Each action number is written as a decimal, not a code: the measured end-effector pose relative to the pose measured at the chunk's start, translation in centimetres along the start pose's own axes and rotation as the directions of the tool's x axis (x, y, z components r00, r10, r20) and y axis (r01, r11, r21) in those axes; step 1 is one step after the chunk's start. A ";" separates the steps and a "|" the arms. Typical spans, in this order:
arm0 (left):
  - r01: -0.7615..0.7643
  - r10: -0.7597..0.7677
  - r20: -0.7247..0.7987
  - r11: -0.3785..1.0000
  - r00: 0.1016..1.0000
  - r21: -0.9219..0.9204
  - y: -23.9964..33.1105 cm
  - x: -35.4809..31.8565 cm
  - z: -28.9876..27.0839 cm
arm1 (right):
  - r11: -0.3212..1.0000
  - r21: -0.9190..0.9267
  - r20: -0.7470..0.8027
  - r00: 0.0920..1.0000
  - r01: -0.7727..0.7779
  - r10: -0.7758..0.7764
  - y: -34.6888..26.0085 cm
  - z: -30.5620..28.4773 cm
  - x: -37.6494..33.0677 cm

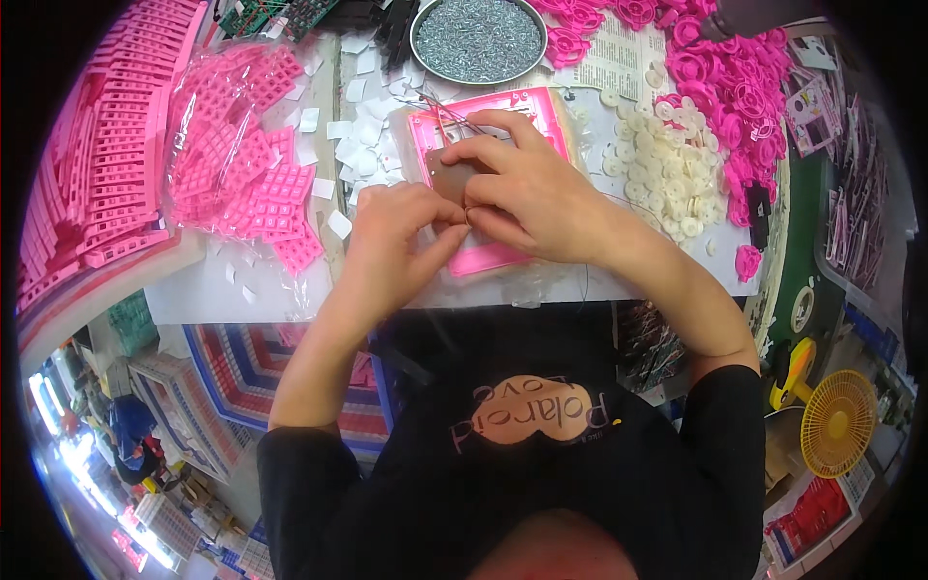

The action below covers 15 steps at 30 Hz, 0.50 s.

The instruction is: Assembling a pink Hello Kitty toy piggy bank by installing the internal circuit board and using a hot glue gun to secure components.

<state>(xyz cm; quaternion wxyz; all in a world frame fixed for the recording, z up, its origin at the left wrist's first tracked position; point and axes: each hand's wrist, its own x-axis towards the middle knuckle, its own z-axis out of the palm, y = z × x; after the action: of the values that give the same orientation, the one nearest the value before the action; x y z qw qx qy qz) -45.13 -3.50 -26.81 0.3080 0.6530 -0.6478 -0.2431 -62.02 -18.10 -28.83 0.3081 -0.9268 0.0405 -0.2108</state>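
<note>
A pink plastic housing (476, 259) lies in front of me on the worktable, with thin wires (447, 108) at its upper left. Inside it a brown flat piece (450, 180) shows beside my right fingers. My left hand (401, 227) is closed in a pinch over the housing's lower left part. My right hand (541, 188) reaches across the housing, its thumb and a finger pinched close to the left fingertips, its other fingers bent over the brown piece. What the two pinches hold is too small and hidden to make out.
A round metal bowl (478, 41) of small screws stands behind the housing. Pink keypads (232, 145) in clear plastic and white paper squares (362, 135) lie left. Cream discs (672, 164) and pink ring-shaped parts (739, 97) are heaped right. A yellow fan (838, 423) stands lower right.
</note>
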 end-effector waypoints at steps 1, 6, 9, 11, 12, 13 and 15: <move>-0.009 0.011 -0.035 0.998 0.999 0.057 0.2 -0.1 0.3 | 1.000 -0.003 -0.010 1.000 0.000 0.000 -0.1 0.0 0.1; -0.004 0.080 -0.209 0.941 0.975 0.339 1.6 -0.2 2.2 | 1.000 0.017 -0.006 1.000 -0.010 0.010 -0.7 -0.2 0.2; 0.019 0.063 -0.214 0.933 0.975 0.359 1.5 -0.2 2.7 | 1.000 0.028 -0.011 1.000 0.001 -0.001 -0.5 -0.2 0.1; 0.019 0.045 -0.206 0.955 0.978 0.296 1.1 -0.5 2.1 | 1.000 0.027 -0.019 1.000 0.000 0.000 -0.2 -0.4 -0.2; 0.017 0.037 -0.201 0.965 0.979 0.262 1.0 -0.6 1.9 | 1.000 0.024 -0.025 1.000 -0.007 0.008 -0.1 -0.5 -0.3; 0.030 0.022 -0.212 0.971 0.977 0.237 1.2 -0.5 1.8 | 1.000 0.022 -0.030 0.999 -0.015 0.016 0.0 -0.6 -0.4; 0.063 -0.015 -0.237 0.979 0.971 0.196 1.8 -0.5 1.5 | 1.000 0.019 -0.027 0.999 -0.017 0.017 0.0 -0.5 -0.3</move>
<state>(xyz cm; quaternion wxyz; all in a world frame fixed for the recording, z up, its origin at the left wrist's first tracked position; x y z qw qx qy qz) -47.47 -3.09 -26.58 0.3094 0.7177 -0.6152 -0.1035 -62.52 -18.30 -28.64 0.3179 -0.9206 0.0505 -0.2210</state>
